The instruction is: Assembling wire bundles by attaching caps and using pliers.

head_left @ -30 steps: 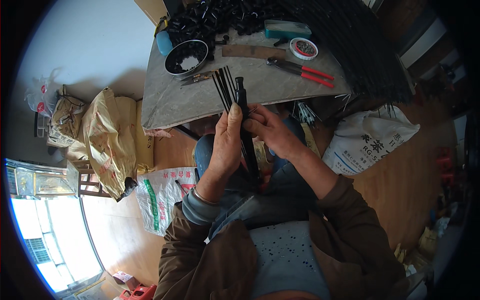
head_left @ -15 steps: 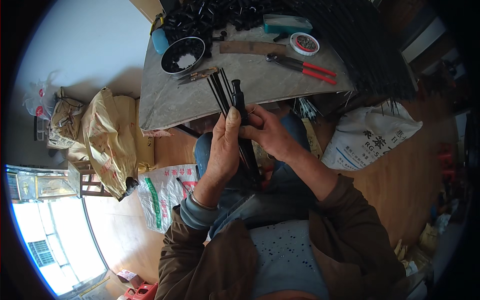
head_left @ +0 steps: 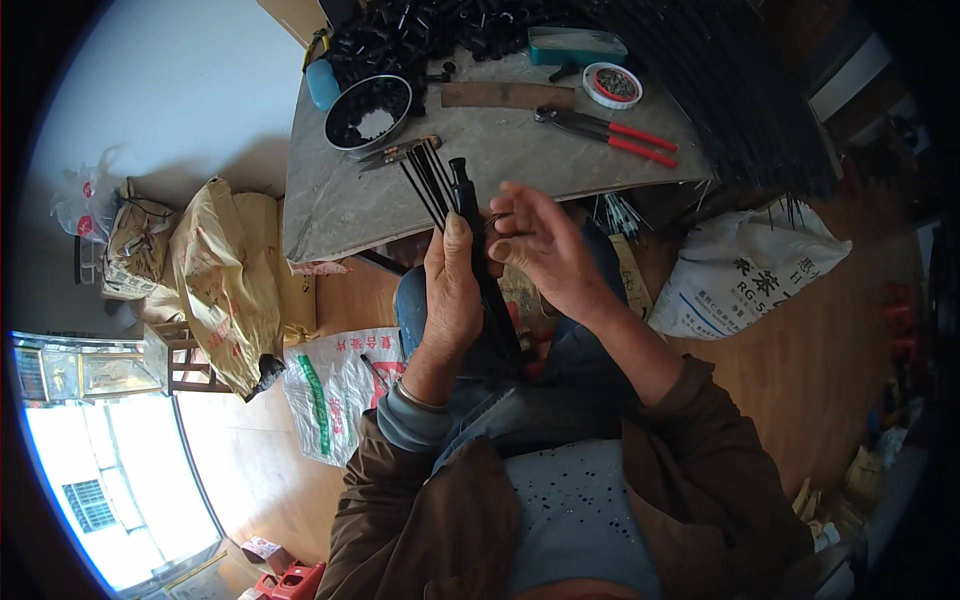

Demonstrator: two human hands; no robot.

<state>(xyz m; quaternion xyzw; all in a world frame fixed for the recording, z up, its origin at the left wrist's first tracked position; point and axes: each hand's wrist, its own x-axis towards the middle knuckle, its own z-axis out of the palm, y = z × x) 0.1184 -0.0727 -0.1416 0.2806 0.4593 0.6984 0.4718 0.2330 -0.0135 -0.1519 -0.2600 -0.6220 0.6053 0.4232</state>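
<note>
In my left hand I hold a long black tube with a stepped, knob-like top, together with several thin black rods that fan out above my thumb. The tube runs down between my knees, and its lower end is hard to make out against the dark clothing. Just right of the tube is my right hand, its thumb and fingers apart. A fine dark strand seems to show by its fingertips, too small to tell whether they touch it.
On the grey table are a bowl of black parts, a knife-like tool, a wooden strip, red-handled pliers, a round tub and heaped black parts. Black rods overhang the right edge; sacks flank me.
My right hand has come off the tube and its fingers have spread. The tube and rods in my left hand have shifted slightly left.
</note>
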